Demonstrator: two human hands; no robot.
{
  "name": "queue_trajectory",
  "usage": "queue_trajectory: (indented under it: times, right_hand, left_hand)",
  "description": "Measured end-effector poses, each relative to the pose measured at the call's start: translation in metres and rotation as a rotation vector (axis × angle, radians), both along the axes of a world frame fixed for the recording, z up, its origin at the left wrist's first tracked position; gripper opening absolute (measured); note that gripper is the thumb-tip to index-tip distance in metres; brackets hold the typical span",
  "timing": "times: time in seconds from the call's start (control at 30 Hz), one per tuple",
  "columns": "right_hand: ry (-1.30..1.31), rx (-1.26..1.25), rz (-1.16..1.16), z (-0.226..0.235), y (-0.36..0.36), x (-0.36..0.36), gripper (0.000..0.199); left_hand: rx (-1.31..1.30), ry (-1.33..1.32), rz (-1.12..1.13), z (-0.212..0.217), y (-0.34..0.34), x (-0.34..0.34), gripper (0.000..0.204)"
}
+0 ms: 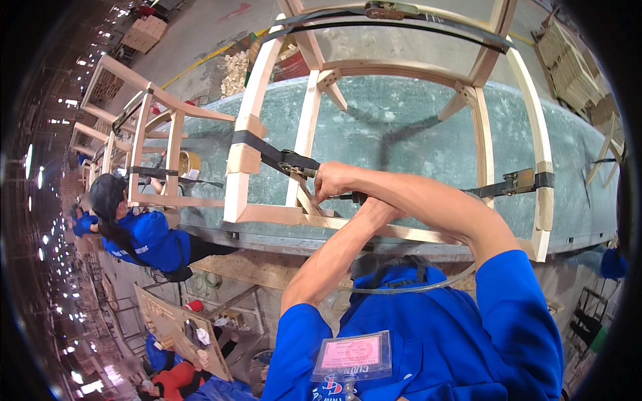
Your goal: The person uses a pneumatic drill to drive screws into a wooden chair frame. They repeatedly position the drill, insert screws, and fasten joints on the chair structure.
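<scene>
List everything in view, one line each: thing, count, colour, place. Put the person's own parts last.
wooden chair frame: one, pale wood, on the bench in front of the person
ratchet strap: one, black with metal buckles, wrapped around that frame
workbench: one, grey-green top, across the middle
second chair frame: one, pale wood, strapped, further left on the bench
tape roll: one, tan, on the bench beside the second frame
co-worker: one, blue shirt, dark cap, at the bench on the left
stacked wood parts: one pile, pale, upper right
badge holder: one, clear with pink card, on the person's chest
left hand: one, bare, mostly hidden beneath the right forearm
right hand: one, bare, at the strap
</scene>
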State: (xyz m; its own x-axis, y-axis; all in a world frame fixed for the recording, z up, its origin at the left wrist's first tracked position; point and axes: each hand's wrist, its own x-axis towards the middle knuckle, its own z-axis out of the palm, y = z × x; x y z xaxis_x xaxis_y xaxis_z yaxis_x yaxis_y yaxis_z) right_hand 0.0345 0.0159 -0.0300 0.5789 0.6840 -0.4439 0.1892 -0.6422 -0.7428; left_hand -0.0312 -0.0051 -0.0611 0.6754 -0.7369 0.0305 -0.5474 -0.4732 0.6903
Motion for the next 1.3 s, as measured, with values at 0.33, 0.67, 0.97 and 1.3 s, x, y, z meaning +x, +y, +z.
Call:
queue_trajectory:
  times: [0.33, 0.67, 0.97, 1.3]
  right_hand:
    - [0.082, -0.153, 0.278, 0.000, 0.001, 0.018, 0.036]
    - [-0.075, 0.048, 0.139, -0.005, -0.006, 0.014, 0.019]
    - [0.027, 0.151, 0.012, -0.016, -0.008, 0.012, 0.036]
    - [0.329, 0.324, -0.001, -0.005, -0.041, 0.028, 0.047]
  left_hand:
    - [0.099, -0.056, -0.038, -0.016, 0.007, 0.003, 0.016]
    - [0.171, 0.037, -0.093, -0.036, 0.027, 0.018, 0.020]
    - [0.515, 0.070, -0.171, 0.010, 0.021, 0.028, 0.027]
    - [0.575, 0.054, -0.105, 0.000, 0.039, 0.019, 0.047]
